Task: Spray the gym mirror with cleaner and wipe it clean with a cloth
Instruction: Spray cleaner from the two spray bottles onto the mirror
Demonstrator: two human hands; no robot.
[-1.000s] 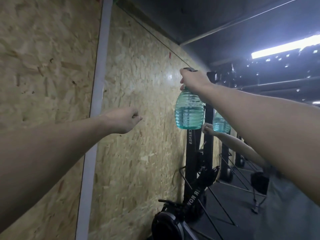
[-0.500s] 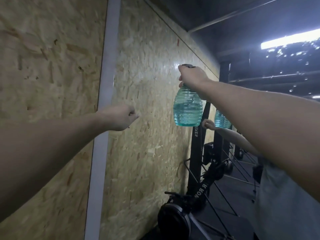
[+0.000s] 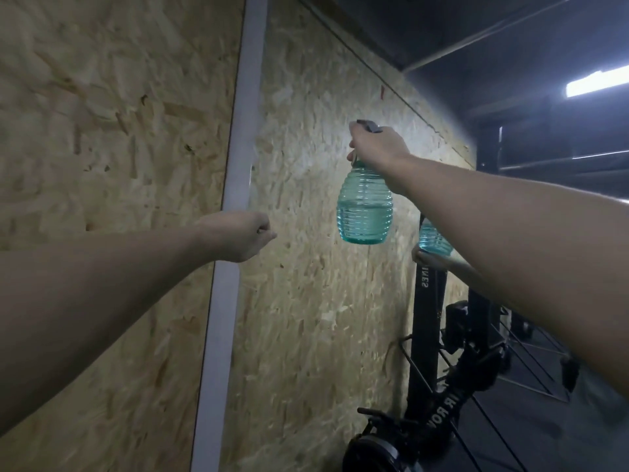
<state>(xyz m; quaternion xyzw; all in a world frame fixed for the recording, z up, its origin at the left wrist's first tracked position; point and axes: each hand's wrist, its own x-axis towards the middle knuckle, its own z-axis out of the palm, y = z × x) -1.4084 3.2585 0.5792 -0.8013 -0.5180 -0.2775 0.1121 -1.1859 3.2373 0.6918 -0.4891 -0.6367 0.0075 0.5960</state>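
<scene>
Two hands up: right hand (image 3: 377, 148) gripping spray bottle (image 3: 365, 207), left hand (image 3: 240, 235) fisted; "IR ROW" on rower (image 3: 439, 417).

Ribbed teal spray bottle (image 3: 365, 206) upright, facing mirror (image 3: 323, 267).

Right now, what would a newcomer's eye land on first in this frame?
The teal spray bottle, held up at centre by the right hand gripping its neck. Its reflection shows just to the right in the mirror. The left hand, fingers curled and holding nothing, hangs beside the mirror's pale frame.
</scene>
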